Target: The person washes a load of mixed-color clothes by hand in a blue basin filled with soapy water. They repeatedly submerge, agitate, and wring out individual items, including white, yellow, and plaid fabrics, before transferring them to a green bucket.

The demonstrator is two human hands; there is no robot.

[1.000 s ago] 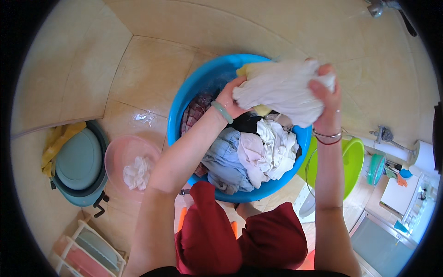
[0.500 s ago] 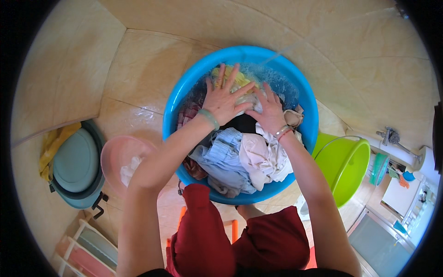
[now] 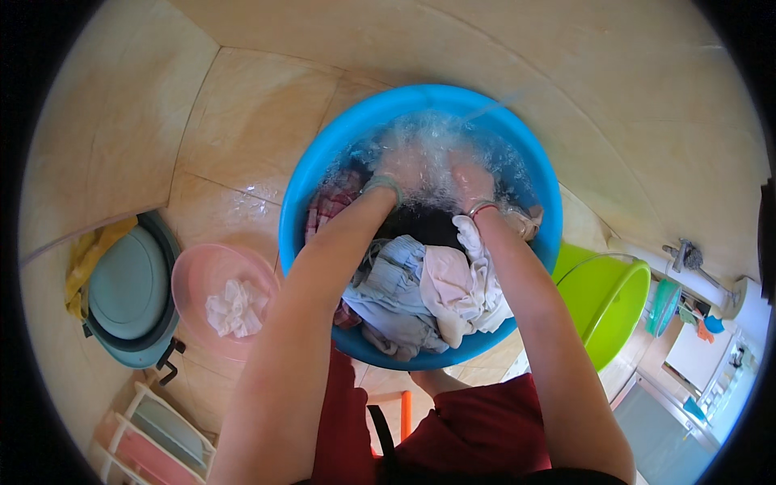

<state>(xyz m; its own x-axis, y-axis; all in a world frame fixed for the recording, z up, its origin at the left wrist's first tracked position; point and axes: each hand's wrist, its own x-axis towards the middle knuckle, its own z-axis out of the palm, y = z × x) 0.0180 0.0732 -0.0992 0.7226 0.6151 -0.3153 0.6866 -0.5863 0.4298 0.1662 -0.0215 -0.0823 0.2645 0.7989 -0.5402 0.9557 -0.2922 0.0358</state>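
Note:
A big round blue basin [image 3: 293, 222] holds water and a heap of clothes. My left hand [image 3: 402, 168] and my right hand [image 3: 472, 179] are both down in its far half, under splashing, bubbling water [image 3: 436, 133]. Foam hides the fingers of both, so what they press or grip does not show. Dark cloth [image 3: 428, 222] lies just nearer than my wrists. Closer to me are a light blue garment [image 3: 396, 271] and a pale pink cloth [image 3: 446, 279] with white cloth beside it. Red plaid cloth [image 3: 330, 206] sits at the basin's left side.
A thin water stream [image 3: 497, 103] enters from the upper right. Left stand a pink basin [image 3: 186, 279] with white cloth [image 3: 236, 309] inside, a grey-green tub [image 3: 129, 279] and a rack [image 3: 133, 440]. A lime-green bucket [image 3: 610, 311] stands right, near a wall tap [image 3: 685, 255].
Both hands, spread above the clothes before, have pushed down into the water. The yellow and white cloth beneath them is now hidden by splashing, and my arms reach lower.

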